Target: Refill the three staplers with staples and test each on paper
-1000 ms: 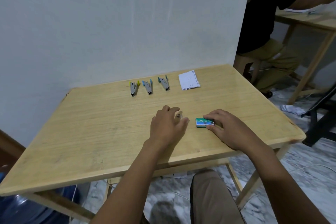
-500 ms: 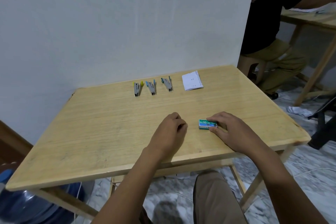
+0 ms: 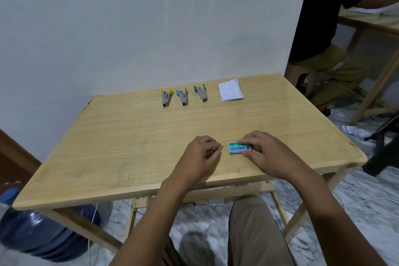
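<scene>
Three small grey staplers lie in a row at the far side of the wooden table: one with yellow ends, one with light blue ends, one with teal ends. A folded white paper lies to their right. A green staple box sits near the front edge. My right hand grips the box's right end between thumb and fingers. My left hand is curled just left of the box, pinching a small metallic strip of staples at its fingertips.
A white wall stands right behind the table. A blue water jug stands on the floor under the left corner. Another person sits at a second wooden table at the right. A dark chair base stands near the right edge.
My left hand has curled from flat on the table into a pinch on a small staple strip. The right hand has stayed on the green box.
</scene>
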Tool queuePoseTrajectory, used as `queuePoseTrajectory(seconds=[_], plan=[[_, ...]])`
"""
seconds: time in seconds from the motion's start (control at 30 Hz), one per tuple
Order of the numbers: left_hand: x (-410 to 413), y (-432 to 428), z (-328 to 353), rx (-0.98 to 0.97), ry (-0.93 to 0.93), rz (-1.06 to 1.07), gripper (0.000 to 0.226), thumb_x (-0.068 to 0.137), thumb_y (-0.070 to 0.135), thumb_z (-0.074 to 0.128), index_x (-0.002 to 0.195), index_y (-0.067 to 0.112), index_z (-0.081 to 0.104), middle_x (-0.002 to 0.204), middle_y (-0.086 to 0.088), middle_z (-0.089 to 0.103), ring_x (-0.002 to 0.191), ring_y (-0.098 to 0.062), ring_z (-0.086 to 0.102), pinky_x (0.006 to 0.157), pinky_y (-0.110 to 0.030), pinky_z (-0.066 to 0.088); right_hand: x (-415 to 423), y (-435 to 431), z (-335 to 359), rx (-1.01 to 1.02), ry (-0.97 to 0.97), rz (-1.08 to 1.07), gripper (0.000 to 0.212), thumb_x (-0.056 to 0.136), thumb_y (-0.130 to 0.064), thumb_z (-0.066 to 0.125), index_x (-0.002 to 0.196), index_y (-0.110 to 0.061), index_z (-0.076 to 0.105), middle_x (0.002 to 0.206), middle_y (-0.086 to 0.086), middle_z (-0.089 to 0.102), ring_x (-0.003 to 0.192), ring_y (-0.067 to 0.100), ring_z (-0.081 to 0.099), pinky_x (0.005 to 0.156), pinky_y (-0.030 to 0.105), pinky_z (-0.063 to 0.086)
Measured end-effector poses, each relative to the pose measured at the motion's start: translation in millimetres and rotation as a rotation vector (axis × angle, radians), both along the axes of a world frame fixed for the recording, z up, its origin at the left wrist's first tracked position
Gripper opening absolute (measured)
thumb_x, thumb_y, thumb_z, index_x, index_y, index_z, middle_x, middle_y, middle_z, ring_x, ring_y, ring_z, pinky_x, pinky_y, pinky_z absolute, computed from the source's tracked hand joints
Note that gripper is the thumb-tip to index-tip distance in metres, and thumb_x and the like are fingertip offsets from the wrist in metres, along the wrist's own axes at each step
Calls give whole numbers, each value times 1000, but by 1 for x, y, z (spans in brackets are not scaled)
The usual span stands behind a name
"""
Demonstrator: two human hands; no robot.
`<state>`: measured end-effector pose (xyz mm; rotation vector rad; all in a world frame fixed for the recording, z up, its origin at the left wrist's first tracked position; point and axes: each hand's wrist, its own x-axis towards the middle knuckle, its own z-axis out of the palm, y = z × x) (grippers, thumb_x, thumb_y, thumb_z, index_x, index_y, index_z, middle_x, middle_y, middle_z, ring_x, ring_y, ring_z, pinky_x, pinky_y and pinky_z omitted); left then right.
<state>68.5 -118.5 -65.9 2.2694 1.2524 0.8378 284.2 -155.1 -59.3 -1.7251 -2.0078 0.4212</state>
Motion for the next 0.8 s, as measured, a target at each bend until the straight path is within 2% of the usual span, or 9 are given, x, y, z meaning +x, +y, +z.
queuePoseTrajectory(seconds=[0.17, 0.27, 0.43, 0.6, 0.67, 0.73, 0.8], plan=[[-3, -4, -2, 30, -36, -45, 19, 92, 16, 65, 106, 12, 76, 102, 2, 71, 96, -7, 58, 78, -15, 48, -4, -2, 2, -16, -8, 15, 35, 97, -28, 58, 132, -29, 59, 127, -13, 56, 113, 4, 46, 90, 26, 45], [-8, -4, -3, 4, -66, -74, 20, 88, 12, 67, 105, 11, 77, 101, 1, 71, 95, -8, 60, 79, -17, 50, -7, -4, 4, -23, 36, 9, 37, 96, -29, 60, 133, -30, 59, 126, -13, 55, 113, 5, 48, 94, 30, 46], [-7, -6, -4, 2, -81, -72, 20, 87, 8, 67, 104, 9, 77, 100, -1, 72, 93, -7, 60, 77, -6, 45, -14, -5, 4, -32, 48, 11, 38, 95, -30, 61, 133, -28, 58, 124, -13, 55, 114, 6, 48, 95, 33, 47], [-10, -8, -6, -53, -130, -88, 23, 86, 8, 69, 108, 8, 75, 101, 0, 70, 92, -8, 64, 81, -13, 50, -18, -6, 3, -23, 40, 2, 37, 95, -32, 60, 132, -28, 60, 125, -12, 54, 113, 7, 49, 93, 33, 48], [-12, -8, -4, -103, -168, -72, 27, 85, 10, 70, 112, 8, 73, 102, 3, 68, 89, -3, 63, 79, -13, 50, -20, -6, 3, -16, 66, -19, 36, 95, -34, 60, 130, -29, 61, 124, -13, 54, 113, 9, 51, 91, 33, 50], [-15, -8, -1, -141, -208, -60, 25, 86, 11, 70, 111, 13, 73, 101, 6, 67, 87, -2, 61, 76, -10, 48, -22, -7, 5, 29, 105, -56, 32, 95, -36, 60, 126, -29, 63, 119, -16, 54, 111, 7, 52, 86, 28, 50], [-19, -5, 2, -175, -229, -50, 20, 87, 14, 70, 106, 19, 74, 98, 9, 67, 88, -4, 63, 77, -14, 51, -26, -5, 10, 113, 162, -105, 26, 95, -34, 59, 120, -29, 66, 112, -19, 54, 103, 3, 53, 79, 24, 49]])
